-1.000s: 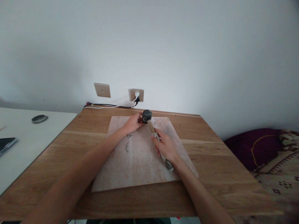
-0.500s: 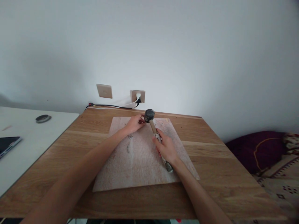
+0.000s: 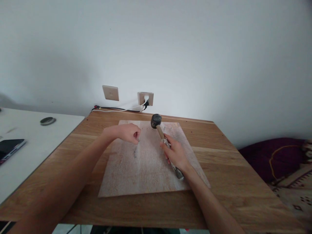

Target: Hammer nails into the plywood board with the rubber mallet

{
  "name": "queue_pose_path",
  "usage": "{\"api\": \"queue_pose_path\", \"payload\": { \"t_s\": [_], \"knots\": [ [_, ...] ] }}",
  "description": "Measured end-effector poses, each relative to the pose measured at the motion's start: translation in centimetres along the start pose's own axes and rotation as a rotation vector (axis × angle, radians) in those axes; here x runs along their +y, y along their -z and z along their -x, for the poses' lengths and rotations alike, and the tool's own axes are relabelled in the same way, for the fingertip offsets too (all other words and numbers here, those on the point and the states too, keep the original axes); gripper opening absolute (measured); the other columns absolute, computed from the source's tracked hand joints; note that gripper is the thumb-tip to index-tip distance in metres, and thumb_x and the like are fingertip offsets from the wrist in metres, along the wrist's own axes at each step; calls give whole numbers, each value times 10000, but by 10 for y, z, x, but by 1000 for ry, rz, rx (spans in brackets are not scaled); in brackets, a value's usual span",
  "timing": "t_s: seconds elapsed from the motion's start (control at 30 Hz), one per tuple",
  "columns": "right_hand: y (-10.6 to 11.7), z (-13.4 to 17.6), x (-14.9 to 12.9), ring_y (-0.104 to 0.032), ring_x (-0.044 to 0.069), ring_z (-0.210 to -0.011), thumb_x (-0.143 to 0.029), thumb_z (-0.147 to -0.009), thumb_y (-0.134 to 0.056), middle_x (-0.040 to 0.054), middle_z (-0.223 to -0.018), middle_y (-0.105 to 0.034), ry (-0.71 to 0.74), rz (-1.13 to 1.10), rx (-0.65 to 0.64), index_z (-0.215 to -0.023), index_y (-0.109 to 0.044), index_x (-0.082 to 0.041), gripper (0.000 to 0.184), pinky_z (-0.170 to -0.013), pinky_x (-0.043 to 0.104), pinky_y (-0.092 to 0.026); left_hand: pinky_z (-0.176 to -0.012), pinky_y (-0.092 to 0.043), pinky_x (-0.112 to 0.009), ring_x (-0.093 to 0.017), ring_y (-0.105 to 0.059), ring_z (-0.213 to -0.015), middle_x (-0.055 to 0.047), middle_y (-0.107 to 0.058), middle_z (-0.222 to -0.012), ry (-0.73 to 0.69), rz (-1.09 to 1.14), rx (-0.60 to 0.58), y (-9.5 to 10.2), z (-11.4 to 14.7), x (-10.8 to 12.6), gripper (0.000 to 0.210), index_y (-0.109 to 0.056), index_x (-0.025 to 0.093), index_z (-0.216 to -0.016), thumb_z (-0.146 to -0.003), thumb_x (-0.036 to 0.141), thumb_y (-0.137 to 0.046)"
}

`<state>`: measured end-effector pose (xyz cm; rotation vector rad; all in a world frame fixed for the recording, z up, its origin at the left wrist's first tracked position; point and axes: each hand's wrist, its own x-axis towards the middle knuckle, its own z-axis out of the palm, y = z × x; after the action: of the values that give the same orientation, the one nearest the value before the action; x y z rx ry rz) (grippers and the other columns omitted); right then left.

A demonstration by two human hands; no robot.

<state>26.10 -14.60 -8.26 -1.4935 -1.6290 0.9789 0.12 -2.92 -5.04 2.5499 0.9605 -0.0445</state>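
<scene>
My right hand [image 3: 176,152] is wrapped round the wooden handle of a mallet [image 3: 156,121] with a black head. The mallet is held slantwise over a pale wooden board [image 3: 122,178], its head near the board's far edge. My left hand [image 3: 130,132] is over the board's left part, fingers curled and pinched downward. At its fingertips a small shiny bit shows; whether it is gripped cannot be made out. Just below lie a few thin metal pieces [image 3: 135,152], like nails. Tiny marks or nails dot the board's far part.
The board lies on a brown wooden table [image 3: 226,175] against the wall. Cables [image 3: 117,110] run along the back to a wall socket [image 3: 146,98]. A white table [image 3: 26,162] at left bears a phone [image 3: 10,148] and a roll of tape [image 3: 47,121]. A purple cushion [image 3: 265,159] is at right.
My left hand has drawn back from beside the mallet head, leftward and nearer, to the small metal pieces. My right hand keeps the mallet almost still. The view has shifted slightly.
</scene>
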Motion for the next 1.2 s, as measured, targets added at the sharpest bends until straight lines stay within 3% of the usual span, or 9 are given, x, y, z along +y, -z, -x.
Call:
{"api": "queue_pose_path", "payload": {
  "t_s": [0.23, 0.4, 0.67, 0.83, 1.03, 1.2],
  "knots": [
    [-1, -1, 6, -461, 122, -315, -416, -929, -537, -100, -471, -504, -5, -11, 7, -1398, -577, -152, 539, -311, 198, -378, -606, -368, -270, -157, -547, -639, 15, -615, -684, -29, -15, -8, -12, -9, 3, 60, -619, 200, -651, -674, 194, -674],
    [0, -1, 10, -449, 122, -304, -434, -928, -551, -109, -453, -493, -13, -53, 17, -1364, -594, -180, 506, -307, 195, -377, -601, -346, -277, -161, -538, -641, 19, -590, -681, -15, 37, 198, -7, -11, 5, 60, -551, 208, -696, -708, 214, -610],
    [1, -1, 17, -473, 127, -326, -452, -933, -549, -99, -470, -516, 0, -66, 28, -1373, -582, -173, 522, -325, 199, -400, -630, -439, -263, -161, -588, -677, 17, -624, -728, -23, 511, 411, -26, -36, -12, 66, -581, 203, -800, -740, 230, -587],
    [2, -1, 14, -469, 128, -321, -421, -934, -544, -101, -469, -504, -10, -59, 30, -1373, -585, -172, 506, -319, 202, -398, -727, -490, -288, -179, -647, -735, -20, -701, -795, 45, 329, 517, -30, -50, -17, 101, -663, 194, -831, -771, 147, -596],
    [2, 0, 11, -472, 133, -330, -414, -934, -546, -98, -462, -502, -6, -55, 22, -1348, -606, -172, 483, -325, 205, -388, -766, -482, -317, -235, -690, -840, -61, -761, -883, 29, -58, 416, -25, -53, -3, 177, -742, 222, -887, -827, 141, -596],
    [3, 0, 11, -468, 130, -330, -423, -936, -543, -97, -465, -507, -17, -49, 32, -1344, -605, -168, 485, -329, 205, -376, -775, -491, -311, -223, -689, -826, -59, -767, -876, 14, -69, 371, -23, -50, -2, 196, -765, 207, -917, -847, 142, -593]
  ]
}}
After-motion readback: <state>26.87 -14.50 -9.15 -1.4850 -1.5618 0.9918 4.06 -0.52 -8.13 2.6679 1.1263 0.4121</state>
